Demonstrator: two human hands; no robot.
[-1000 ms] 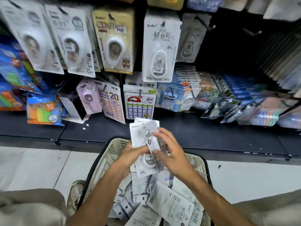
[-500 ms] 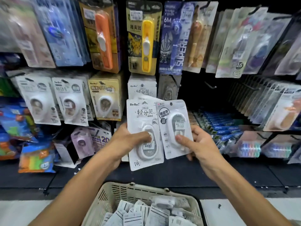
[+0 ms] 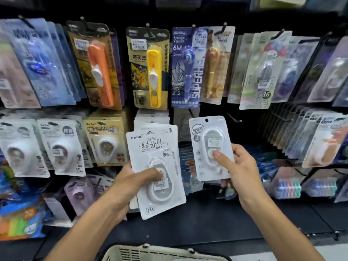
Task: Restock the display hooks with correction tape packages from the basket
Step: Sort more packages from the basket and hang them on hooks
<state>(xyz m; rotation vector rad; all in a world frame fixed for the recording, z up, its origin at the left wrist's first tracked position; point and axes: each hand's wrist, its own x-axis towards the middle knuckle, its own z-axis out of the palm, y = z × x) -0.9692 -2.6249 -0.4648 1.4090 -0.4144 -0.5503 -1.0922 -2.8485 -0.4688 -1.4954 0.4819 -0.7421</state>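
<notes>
My left hand grips a small stack of white BoBo correction tape packages, thumb pressed on the front blister. My right hand pinches a single smaller white correction tape package, held upright with its hang hole at the top. This package is level with a bare black display hook just to its right. The two packs are apart, in front of the lower row of hooks. The beige basket shows only its rim at the bottom edge.
Upper hooks carry an orange pack, a yellow pack and a blue 6M pack. White and yellow BoBo packs hang at lower left. More angled packs fill the right. A dark shelf runs below.
Both hands rose from the basket to the hook rows. The right hand's package separated from the left hand's stack and moved right and up. The basket has dropped to the frame's bottom edge.
</notes>
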